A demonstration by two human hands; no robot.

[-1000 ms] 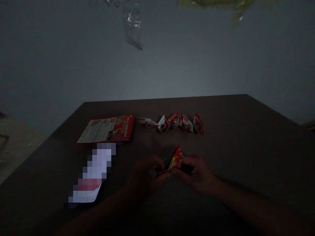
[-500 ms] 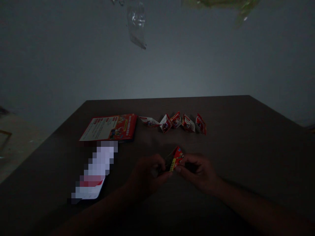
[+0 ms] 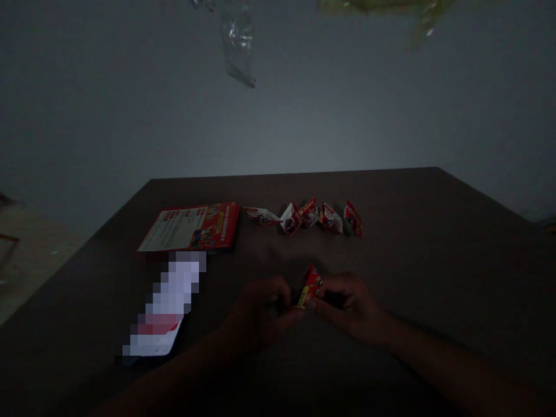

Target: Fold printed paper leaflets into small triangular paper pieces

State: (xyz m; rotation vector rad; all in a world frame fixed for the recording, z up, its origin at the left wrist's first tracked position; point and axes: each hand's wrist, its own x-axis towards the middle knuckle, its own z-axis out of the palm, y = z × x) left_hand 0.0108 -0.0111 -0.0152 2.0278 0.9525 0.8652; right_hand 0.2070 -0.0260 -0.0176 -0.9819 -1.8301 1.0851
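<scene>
2 hands in view, both on 1 item. My left hand [image 3: 260, 310] has its fingers curled in narrow at the left side and lower edge of 1 small folded red paper piece [image 3: 311, 285]. My right hand [image 3: 353, 307] pinches the same piece from the right, thumb in front. The piece is between my hands, point up, over the near-middle of 1 dark table [image 3: 412, 231]; too dim to read its folds.

Beyond it: 5 folded red-and-white paper pieces [image 3: 330, 219] in a rough row on the table. The leftmost lies flatter, its right tip at the next one; the rightmost leans.

Left of the row: 1 red booklet [image 3: 217, 226] with a white text panel, lying flat. Nearer me: 1 pale flat slab with a rounded corner [image 3: 163, 341], mostly pixelated, can't tell more.

Behind the table: 1 grey wall [image 3: 278, 127], with 1 clear plastic bag [image 3: 238, 52] and something yellow [image 3: 377, 6] at the top.
</scene>
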